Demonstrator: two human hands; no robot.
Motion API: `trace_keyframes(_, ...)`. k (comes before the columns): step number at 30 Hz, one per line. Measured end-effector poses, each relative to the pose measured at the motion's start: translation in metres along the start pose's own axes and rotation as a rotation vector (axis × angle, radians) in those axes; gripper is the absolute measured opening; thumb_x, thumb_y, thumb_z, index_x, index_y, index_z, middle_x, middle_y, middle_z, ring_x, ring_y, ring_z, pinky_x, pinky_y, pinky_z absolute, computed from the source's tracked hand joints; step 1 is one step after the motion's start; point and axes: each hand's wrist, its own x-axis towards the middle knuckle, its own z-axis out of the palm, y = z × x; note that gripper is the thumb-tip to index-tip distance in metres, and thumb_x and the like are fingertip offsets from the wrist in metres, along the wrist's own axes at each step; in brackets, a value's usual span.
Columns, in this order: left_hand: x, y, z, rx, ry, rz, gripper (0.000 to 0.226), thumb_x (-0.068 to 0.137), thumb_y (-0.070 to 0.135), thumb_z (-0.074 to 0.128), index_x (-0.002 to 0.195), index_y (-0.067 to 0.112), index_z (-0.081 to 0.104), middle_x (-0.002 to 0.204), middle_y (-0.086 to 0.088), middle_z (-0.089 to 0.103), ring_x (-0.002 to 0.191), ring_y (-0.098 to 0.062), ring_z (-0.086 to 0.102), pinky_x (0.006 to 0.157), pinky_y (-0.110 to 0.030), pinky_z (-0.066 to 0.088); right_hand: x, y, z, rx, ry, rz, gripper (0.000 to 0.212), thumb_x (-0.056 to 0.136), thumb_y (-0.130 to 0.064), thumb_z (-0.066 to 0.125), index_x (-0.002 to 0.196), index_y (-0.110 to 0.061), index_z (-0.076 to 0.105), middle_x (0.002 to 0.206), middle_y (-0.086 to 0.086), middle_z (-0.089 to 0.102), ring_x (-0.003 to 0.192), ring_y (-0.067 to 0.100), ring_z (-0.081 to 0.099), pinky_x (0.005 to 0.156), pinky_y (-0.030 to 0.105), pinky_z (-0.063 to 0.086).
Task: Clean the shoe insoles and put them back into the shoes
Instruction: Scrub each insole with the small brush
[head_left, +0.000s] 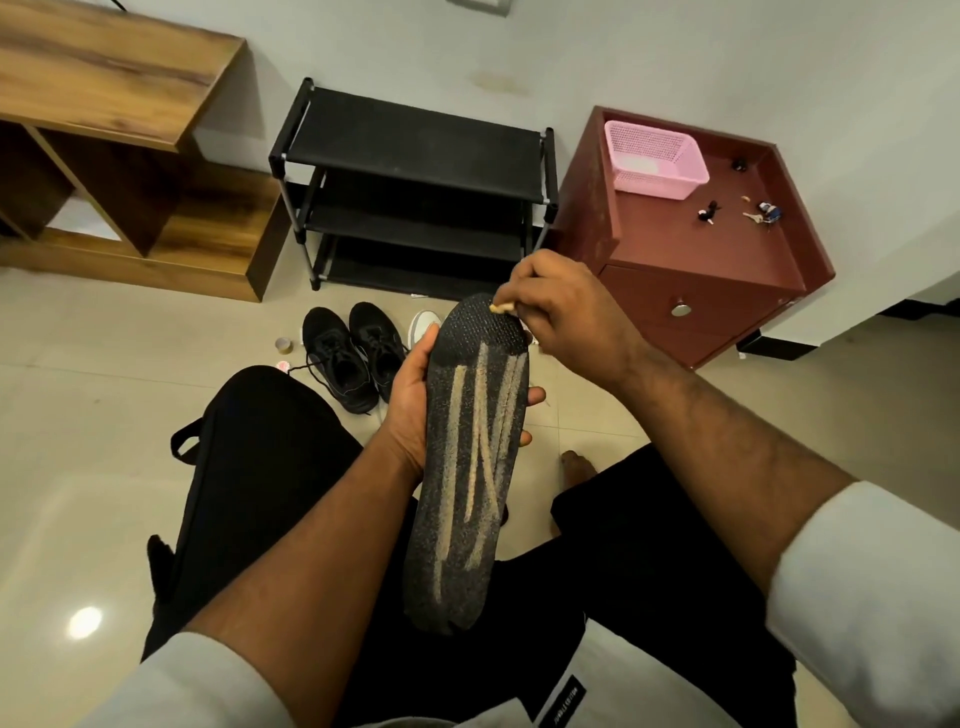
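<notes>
Insole held up and worked at its toe end.

Head view: the left hand (415, 395) grips the black insole (470, 467) at centre frame, fingers curled round its edges. The right hand (566, 317) pinches a small tan piece (501, 308) against the toe at 12 o'clock. Black shoes (353, 353) sit on the floor at 10 o'clock of the insole.

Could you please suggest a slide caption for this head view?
Left hand holds a black insole while the right hand rubs its tip, above black shoes.
</notes>
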Motion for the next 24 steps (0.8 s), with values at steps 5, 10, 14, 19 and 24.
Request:
trace_keyframes(5, -0.003, 0.003, 0.0, -0.017, 0.031, 0.027, 0.085, 0.085, 0.073, 0.03, 0.112, 0.005, 0.073, 0.117, -0.019, 0.065, 0.103, -0.041, 0.065, 0.08, -0.055, 0.054, -0.002, -0.006, 0.004, 0.021, -0.006, -0.009, 0.02, 0.088, -0.007, 0.057, 0.101, -0.013, 0.072, 0.094, 0.0, 0.06, 0.09, 0.014, 0.056, 0.079, 0.039, 0.05)
trace_keyframes(10, -0.003, 0.006, 0.003, -0.049, 0.073, 0.049, 0.085, 0.092, 0.07, 0.022, 0.097, 0.006, 0.078, 0.103, -0.019, 0.072, 0.086, -0.037, 0.072, 0.069, -0.058, 0.056, -0.035, -0.01, 0.007, 0.061, -0.082, -0.021, 0.018, 0.089, -0.007, 0.06, 0.1, -0.015, 0.073, 0.09, -0.004, 0.061, 0.08, 0.009, 0.057, 0.075, 0.038, 0.049)
trace_keyframes(14, 0.002, 0.004, 0.003, -0.026, 0.075, 0.022, 0.085, 0.089, 0.071, 0.025, 0.105, 0.006, 0.076, 0.11, -0.021, 0.069, 0.092, -0.04, 0.07, 0.072, -0.058, 0.056, -0.031, -0.005, 0.005, 0.018, -0.081, -0.001, 0.019, 0.088, -0.007, 0.061, 0.1, -0.017, 0.073, 0.09, -0.003, 0.061, 0.083, 0.01, 0.057, 0.075, 0.032, 0.043)
trace_keyframes(19, 0.002, 0.001, 0.002, -0.033, 0.06, 0.017, 0.084, 0.086, 0.073, 0.03, 0.108, 0.005, 0.075, 0.114, -0.019, 0.067, 0.099, -0.042, 0.067, 0.076, -0.058, 0.055, -0.004, -0.002, 0.003, 0.017, -0.002, 0.026, 0.02, 0.087, -0.007, 0.061, 0.102, -0.013, 0.072, 0.093, 0.001, 0.062, 0.089, 0.014, 0.058, 0.077, 0.037, 0.05)
trace_keyframes(24, -0.002, 0.005, 0.006, -0.049, 0.086, 0.063, 0.082, 0.087, 0.071, 0.029, 0.1, 0.007, 0.078, 0.107, -0.019, 0.07, 0.093, -0.038, 0.07, 0.073, -0.058, 0.056, -0.014, -0.007, 0.011, 0.053, -0.006, 0.02, 0.02, 0.089, -0.006, 0.058, 0.101, -0.013, 0.072, 0.092, -0.001, 0.06, 0.086, 0.012, 0.057, 0.076, 0.04, 0.05)
